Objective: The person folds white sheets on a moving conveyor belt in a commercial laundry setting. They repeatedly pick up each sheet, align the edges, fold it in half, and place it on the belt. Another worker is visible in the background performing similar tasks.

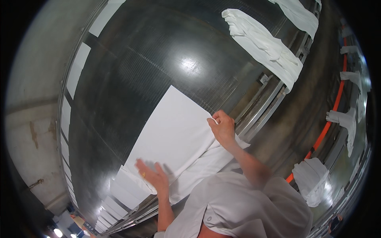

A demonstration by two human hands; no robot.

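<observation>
A white cloth point(166, 131) lies on the dark metal table in front of me, its far part flat and its near part bunched into folds toward my body. At the cloth's right edge my right hand point(223, 127) is closed, pinching the fabric between thumb and fingers. My left hand point(154, 176) is over the cloth's near left part, fingers stretched out and a little blurred, with a ring on one finger. Whether its palm touches the fabric I cannot tell.
Another crumpled white cloth point(264, 43) hangs over the table's metal edge rail point(264, 115) farther right. Flat white pieces point(78, 67) line the table's far left side. An orange bar point(331, 115) runs along the right, with white cloths point(311, 178) draped near it.
</observation>
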